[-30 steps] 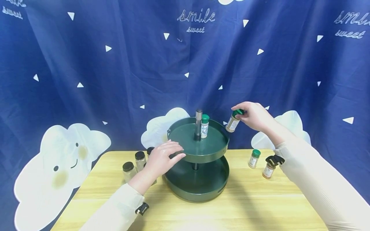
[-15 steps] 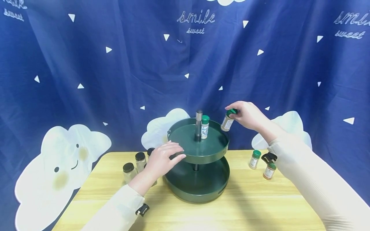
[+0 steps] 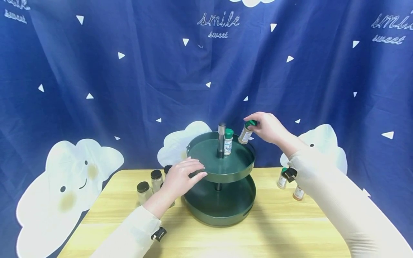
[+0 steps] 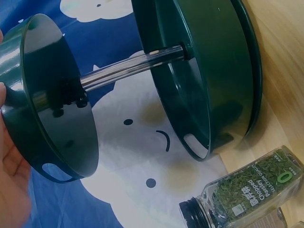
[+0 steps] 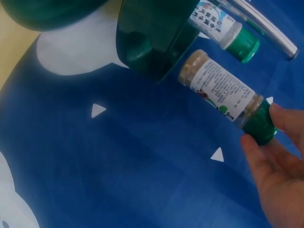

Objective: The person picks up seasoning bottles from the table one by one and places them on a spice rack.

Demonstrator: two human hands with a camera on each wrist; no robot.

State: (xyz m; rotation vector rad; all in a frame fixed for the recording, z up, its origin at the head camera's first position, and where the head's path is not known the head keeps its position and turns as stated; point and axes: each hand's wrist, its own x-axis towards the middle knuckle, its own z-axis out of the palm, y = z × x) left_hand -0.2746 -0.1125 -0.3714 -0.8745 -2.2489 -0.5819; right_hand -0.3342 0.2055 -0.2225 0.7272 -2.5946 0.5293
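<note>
My right hand (image 3: 266, 127) pinches the green cap of a spice shaker (image 3: 246, 133), holding it tilted over the back-right rim of a dark green two-tier rack (image 3: 222, 177). Its brown contents and white label show in the right wrist view, where the shaker (image 5: 221, 88) hangs from thumb and fingers. Another green-capped shaker (image 3: 228, 141) stands on the upper tier beside the metal post (image 3: 221, 138). At the rack's left, my left hand (image 3: 182, 177) holds the upper tier's rim, with a fingertip against the outer wall in the left wrist view.
Two more green-capped shakers (image 3: 281, 180) stand on the wooden table (image 3: 277, 229) at right, partly behind my right arm. Several black-capped jars (image 3: 144, 190) stand at left, partly hidden by my left hand. One jar (image 4: 256, 187) reads Chopped Parsley. A blue curtain (image 3: 206, 71) hangs behind.
My right hand has carried the shaker leftward, from outside the upper tier to over its rim. My left hand stays in place on the rack.
</note>
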